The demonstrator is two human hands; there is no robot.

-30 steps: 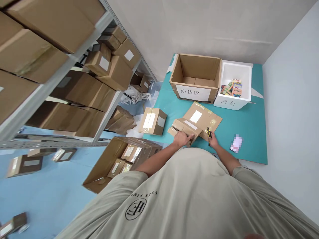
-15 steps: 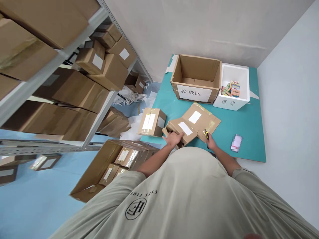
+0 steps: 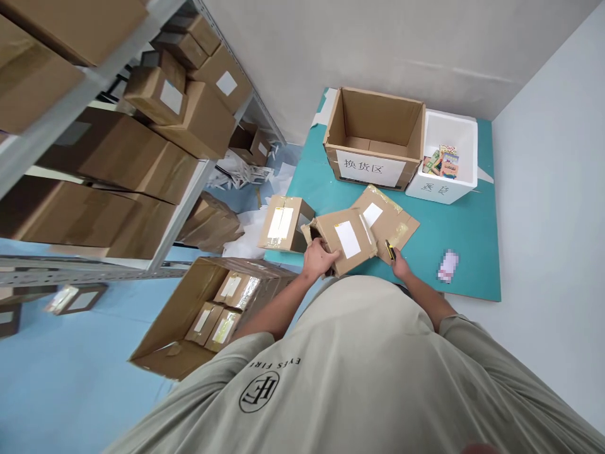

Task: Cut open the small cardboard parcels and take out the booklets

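Observation:
My left hand (image 3: 319, 258) grips the open left end of a cardboard box (image 3: 347, 239) with a white label; the box is tilted up and its torn flaps stick out at that end. A yellow and black cutter (image 3: 390, 250) is held in my right hand (image 3: 401, 263), just right of the box. Behind the box, a flattened cardboard piece (image 3: 399, 217) with a label and tape lies on the green table (image 3: 470, 252). To the left stands a taped, labelled carton (image 3: 283, 224).
At the table's back are a large open carton (image 3: 373, 135) and a white foam box (image 3: 442, 154) holding small colourful packets. A blurred pinkish item (image 3: 447, 265) lies at right. Left are loaded shelves (image 3: 163, 230) and a floor carton (image 3: 182, 315) with smaller boxes.
My left hand has lifted and tilted the cardboard box, which now covers more of the flattened piece. My right hand still holds the cutter. The view has shifted slightly.

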